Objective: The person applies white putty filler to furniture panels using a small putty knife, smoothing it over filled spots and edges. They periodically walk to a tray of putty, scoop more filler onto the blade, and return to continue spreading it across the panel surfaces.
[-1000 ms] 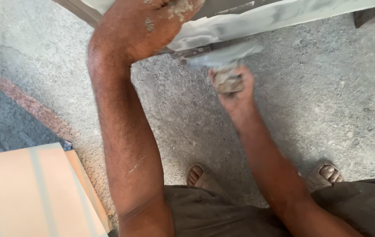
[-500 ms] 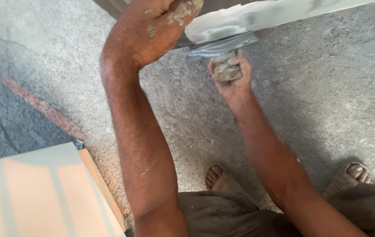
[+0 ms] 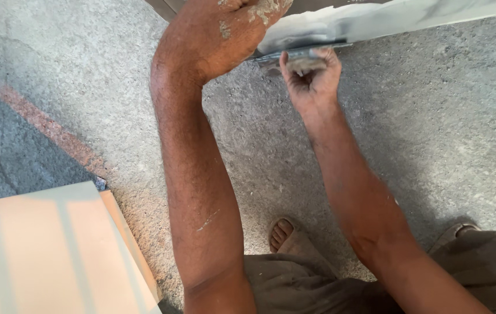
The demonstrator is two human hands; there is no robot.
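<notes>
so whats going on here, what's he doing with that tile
A person crouches on a rough concrete floor, working on a pale marble-look tile at the top of the view. The left hand, smeared with grey mortar, rests on the tile's near end. The right hand grips a mortar-caked trowel held against the tile's lower edge. A stack of peach tiles sits at lower left, untouched.

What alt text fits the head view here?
Seen from above, the right hand grips a mortar-smeared trowel under a pale slab's edge, while the left hand rests on it. Rough concrete floor below; peach tiles lower left.
</notes>
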